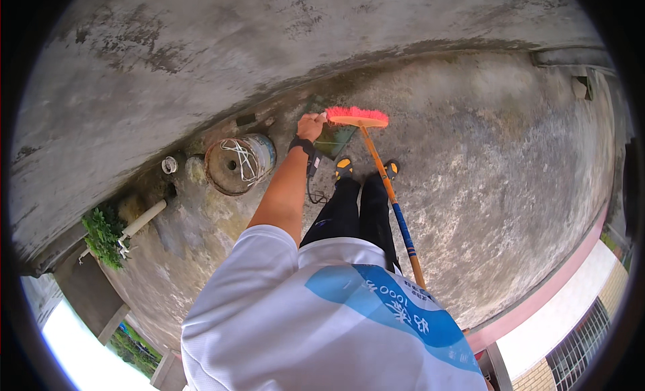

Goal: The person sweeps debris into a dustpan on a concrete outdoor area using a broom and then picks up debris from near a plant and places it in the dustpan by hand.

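My left hand (310, 126) is raised, fingers pinched at the left end of the pink bristles of a broom head (357, 117), with a black device strapped to its wrist. The broom's orange and blue pole (402, 228) runs down to the right, behind my white shirt. My right hand is not visible; the pole's lower end is hidden. Beneath the broom head lies a greenish patch (334, 146) on the stained concrete, in front of my feet in dark shoes with yellow.
A weathered wall (168, 48) rises beyond. To the left stand a rusty drum (224, 174) with white cords on top and a small white ring (169, 164), then a pipe (144, 220) beside a leafy plant (104, 236). A barred window (576, 340) is at lower right.
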`<state>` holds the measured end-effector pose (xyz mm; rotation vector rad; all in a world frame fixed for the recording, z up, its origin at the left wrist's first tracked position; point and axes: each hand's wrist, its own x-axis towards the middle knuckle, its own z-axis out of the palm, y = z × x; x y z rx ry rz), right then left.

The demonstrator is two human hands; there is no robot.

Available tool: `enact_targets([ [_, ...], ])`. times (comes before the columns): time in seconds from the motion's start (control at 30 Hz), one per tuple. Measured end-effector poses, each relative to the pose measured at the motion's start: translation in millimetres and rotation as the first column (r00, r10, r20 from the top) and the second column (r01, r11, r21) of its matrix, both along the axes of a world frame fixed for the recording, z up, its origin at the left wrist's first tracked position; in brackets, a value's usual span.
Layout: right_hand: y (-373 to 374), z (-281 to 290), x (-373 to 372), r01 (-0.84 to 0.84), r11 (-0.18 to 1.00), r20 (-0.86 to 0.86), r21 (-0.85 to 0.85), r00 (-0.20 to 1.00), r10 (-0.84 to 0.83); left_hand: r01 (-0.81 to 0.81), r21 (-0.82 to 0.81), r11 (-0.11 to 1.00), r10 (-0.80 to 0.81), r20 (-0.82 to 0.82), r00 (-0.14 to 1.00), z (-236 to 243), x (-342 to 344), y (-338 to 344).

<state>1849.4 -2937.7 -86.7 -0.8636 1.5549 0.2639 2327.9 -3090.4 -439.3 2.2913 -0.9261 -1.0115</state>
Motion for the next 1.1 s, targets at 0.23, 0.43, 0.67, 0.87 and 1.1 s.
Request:
enact_targets([
  [0.23,-36.9,9.5,25.2,0.337,0.941,0.051,0.007,0.940,-0.337,0.012,0.010,1.000,-0.012,-0.004,1.000,7.7,-0.4,7.6],
  [0.43,-146.1,-67.8,45.5,0.323,0.937,-0.009,-0.133,0.945,-0.327,-0.015,-0.079,0.997,0.014,-0.009,1.000,7.6,0.4,21.5],
  [0.67,-183.2,-150.6,43.7,0.017,0.967,-0.152,-0.254,0.987,-0.057,-0.002,-0.040,0.999,0.001,-0.009,1.000,17.3,-3.7,13.9],
  [0.87,-78.4,-108.5,40.9,-0.324,0.946,-0.182,0.004,0.930,0.320,0.011,-0.079,0.997,-0.008,0.041,0.999,5.6,-0.5,14.4],
  [1.1,0.3,-42.6,16.8,0.089,0.996,-0.041,0.007,0.995,-0.088,-0.057,-0.096,0.994,0.062,0.052,0.997,11.4,-2.0,18.5],
])
